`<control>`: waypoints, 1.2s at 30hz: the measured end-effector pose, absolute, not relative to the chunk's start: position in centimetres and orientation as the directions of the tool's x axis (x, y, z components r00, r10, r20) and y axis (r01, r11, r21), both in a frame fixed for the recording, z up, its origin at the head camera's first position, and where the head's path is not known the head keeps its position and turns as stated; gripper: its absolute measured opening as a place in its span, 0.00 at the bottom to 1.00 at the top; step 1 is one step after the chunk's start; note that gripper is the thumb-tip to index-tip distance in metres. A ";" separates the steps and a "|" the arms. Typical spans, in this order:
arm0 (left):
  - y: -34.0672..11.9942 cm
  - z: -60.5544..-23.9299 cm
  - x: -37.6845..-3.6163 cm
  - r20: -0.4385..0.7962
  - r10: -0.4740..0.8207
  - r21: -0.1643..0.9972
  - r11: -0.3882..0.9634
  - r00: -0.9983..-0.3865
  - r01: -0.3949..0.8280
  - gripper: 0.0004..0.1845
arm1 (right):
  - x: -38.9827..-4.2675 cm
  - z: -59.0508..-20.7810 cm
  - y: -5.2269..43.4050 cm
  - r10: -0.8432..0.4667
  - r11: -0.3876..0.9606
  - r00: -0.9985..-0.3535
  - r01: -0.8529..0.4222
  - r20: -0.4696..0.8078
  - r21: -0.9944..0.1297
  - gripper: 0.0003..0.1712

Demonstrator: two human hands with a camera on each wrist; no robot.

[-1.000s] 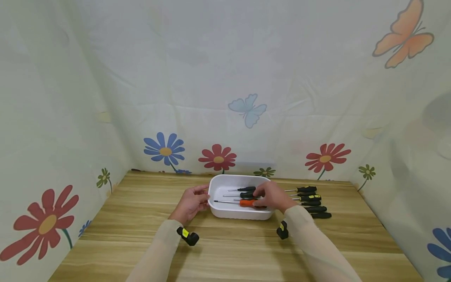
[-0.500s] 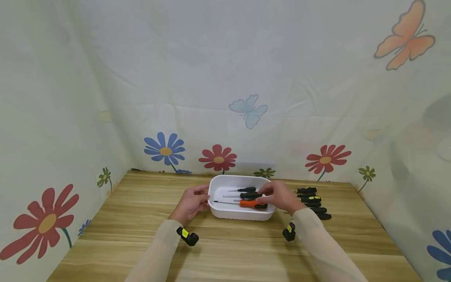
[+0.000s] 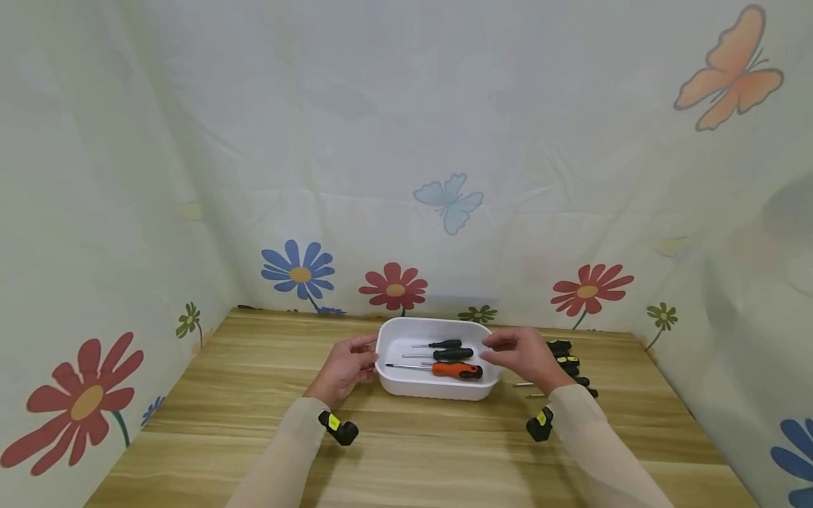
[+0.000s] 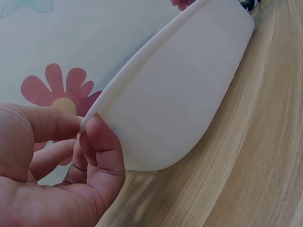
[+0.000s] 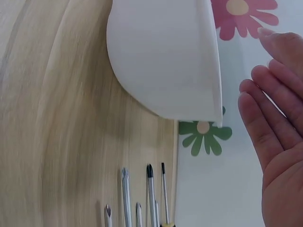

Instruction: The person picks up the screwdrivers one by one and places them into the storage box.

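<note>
A white plastic tub point(image 3: 406, 388) sits on the table, holding several screwdrivers. Nearest its front lies an orange-and-black screwdriver point(image 3: 454, 370); behind it are a black-handled screwdriver point(image 3: 452, 353) and a smaller black screwdriver point(image 3: 447, 343). My left hand point(image 3: 346, 367) pinches the tub's left rim between thumb and fingers, plain in the left wrist view, where the tub wall point(image 4: 165, 90) fills the middle. Over the tub's right rim hovers my right hand point(image 3: 524, 356), fingers relaxed and holding nothing; in the right wrist view its fingers point(image 5: 265, 120) are apart from the tub.
Right of the tub, several black-handled screwdrivers point(image 3: 569, 361) lie in a row, partly hidden by my right hand. Their metal shafts point(image 5: 127, 196) point toward the tub. The wooden table point(image 3: 432, 451) ends at a flowered cloth wall point(image 3: 330, 212).
My right hand has drawn back rightward from the orange-and-black screwdriver, now lying uncovered in the tub. My left hand keeps its place on the rim.
</note>
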State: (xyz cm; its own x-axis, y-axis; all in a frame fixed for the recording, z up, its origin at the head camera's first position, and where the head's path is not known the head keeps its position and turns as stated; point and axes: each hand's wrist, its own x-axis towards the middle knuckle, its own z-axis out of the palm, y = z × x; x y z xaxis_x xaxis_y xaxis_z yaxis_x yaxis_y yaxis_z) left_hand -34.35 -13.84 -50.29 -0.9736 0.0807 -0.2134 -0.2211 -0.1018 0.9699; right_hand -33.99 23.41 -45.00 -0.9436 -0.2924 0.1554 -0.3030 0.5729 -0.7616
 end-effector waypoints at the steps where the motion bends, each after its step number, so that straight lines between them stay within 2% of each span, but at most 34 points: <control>1: -13.9 -50.3 -34.3 -0.211 0.081 0.971 -0.097 -0.974 -0.219 0.26 | -33.9 -45.0 23.6 -0.287 0.572 -0.945 -0.301 0.158 -0.763 0.19; 7: -13.9 -50.1 -34.1 -0.203 0.074 0.974 -0.085 -0.976 -0.209 0.26 | -33.2 -44.8 24.9 -0.281 0.577 -0.944 -0.310 0.172 -0.755 0.22; 18: -13.7 -50.2 -34.3 -0.208 0.058 0.969 -0.123 -0.976 -0.214 0.26 | -32.3 -45.2 27.6 -0.264 0.577 -0.947 -0.309 0.185 -0.756 0.19; 24: -13.6 -50.3 -34.3 -0.204 0.068 0.970 -0.122 -0.977 -0.211 0.26 | -31.5 -45.4 29.4 -0.231 0.647 -0.958 -0.283 0.172 -0.708 0.22; 30: -13.7 -50.1 -34.1 -0.209 0.065 0.969 -0.117 -0.976 -0.215 0.26 | -30.9 -46.1 31.3 -0.202 0.655 -0.958 -0.287 0.205 -0.699 0.23; 36: -13.6 -50.0 -34.0 -0.199 0.069 0.972 -0.116 -0.978 -0.206 0.27 | -30.7 -47.3 33.2 -0.191 0.653 -0.953 -0.303 0.237 -0.694 0.19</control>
